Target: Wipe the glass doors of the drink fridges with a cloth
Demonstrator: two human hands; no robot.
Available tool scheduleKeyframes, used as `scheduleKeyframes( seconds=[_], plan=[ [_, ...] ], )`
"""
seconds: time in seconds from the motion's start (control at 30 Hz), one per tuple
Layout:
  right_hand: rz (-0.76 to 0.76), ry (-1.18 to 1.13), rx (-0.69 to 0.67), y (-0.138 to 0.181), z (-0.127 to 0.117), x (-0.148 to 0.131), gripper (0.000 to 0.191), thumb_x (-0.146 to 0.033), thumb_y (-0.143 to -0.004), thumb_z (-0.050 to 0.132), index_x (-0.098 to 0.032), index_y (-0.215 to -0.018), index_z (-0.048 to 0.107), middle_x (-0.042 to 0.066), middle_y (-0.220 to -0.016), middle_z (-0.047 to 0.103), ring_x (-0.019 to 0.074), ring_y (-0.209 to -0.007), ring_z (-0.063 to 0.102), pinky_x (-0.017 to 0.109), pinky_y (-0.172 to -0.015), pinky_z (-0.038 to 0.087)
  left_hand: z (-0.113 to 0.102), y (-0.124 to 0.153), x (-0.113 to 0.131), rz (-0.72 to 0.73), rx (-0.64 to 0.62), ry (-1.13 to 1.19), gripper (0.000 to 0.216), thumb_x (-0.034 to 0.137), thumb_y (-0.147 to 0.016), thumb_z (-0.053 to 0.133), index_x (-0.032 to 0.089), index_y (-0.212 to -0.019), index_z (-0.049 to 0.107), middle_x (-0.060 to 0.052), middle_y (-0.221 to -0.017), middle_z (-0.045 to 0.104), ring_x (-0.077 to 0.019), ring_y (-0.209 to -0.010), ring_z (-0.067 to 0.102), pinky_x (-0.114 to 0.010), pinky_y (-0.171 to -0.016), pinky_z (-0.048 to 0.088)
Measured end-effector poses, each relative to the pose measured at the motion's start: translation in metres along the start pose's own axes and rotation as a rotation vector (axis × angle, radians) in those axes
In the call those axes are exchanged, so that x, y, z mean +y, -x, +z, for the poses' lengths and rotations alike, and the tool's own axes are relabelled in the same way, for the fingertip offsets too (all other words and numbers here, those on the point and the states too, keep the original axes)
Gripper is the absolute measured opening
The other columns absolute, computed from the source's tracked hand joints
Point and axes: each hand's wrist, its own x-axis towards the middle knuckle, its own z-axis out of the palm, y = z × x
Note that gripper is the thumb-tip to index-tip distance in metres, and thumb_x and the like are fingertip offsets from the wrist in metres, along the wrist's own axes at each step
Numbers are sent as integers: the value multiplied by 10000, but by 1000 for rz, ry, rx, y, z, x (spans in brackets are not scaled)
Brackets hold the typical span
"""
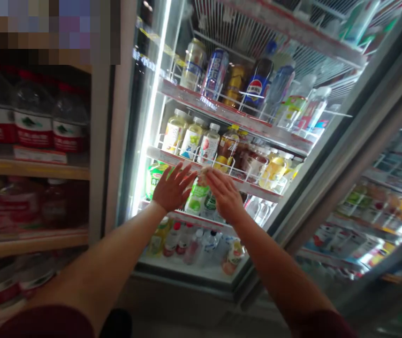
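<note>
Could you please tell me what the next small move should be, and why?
Probably slide the right hand along the shelf-edge strip: a small pale thing, perhaps a cloth, shows at its fingertips, beside that strip, while the left hand has its fingers spread.

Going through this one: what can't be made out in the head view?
All in the head view:
Pale item by the right hand: too blurred to identify.
Dark green bottle: partly behind the right hand.
Print on shelf strip: blurred.
Upper-left patch: pixelated over.
</note>
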Motion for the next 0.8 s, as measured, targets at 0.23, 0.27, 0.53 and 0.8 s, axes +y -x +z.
scheduleKeyframes(
  seconds=[0.23, 0.27, 0.53, 0.8],
  plan=[
    [381, 92, 362, -29, -20, 45, 714, -96, -1012, 280, -268, -1664, 46, 87, -1670, 364, 312, -1558, 319, 602, -1248, 364, 0, 1, -1, -9, -37, -10, 773, 379, -1014, 486, 406, -1654, 53, -7, -1676, 326, -243, -1591, 179, -503, -1306, 160],
    [356, 100, 345, -17, -11, 32, 702, -110, -1018, 298, -259, -1666, 76, 95, -1647, 406, 306, -1549, 342, 582, -1243, 379, 0, 0, -1, -1, -25, -20, 775, 374, -1014, 488, 392, -1657, 55, -14, -1676, 327, -234, -1595, 160, -497, -1308, 153],
    [-52, -66, 95, 47, 15, -15, 649, -128, -1012, 483, -267, -1625, 318, 64, -1430, 663, 210, -1339, 590, 383, -1141, 481, -1, -1, 0, 47, 42, -60, 757, 350, -1015, 508, 325, -1662, 116, -44, -1669, 321, -220, -1599, 113, -471, -1310, 132],
    [239, 67, 321, 67, 15, -14, 656, -86, -1005, 433, -215, -1633, 295, 124, -1460, 624, 255, -1408, 510, 448, -1166, 438, 1, -1, -1, 40, 51, -47, 747, 348, -1006, 518, 318, -1659, 157, -57, -1659, 346, -251, -1590, 163, -508, -1297, 180]
  ],
)
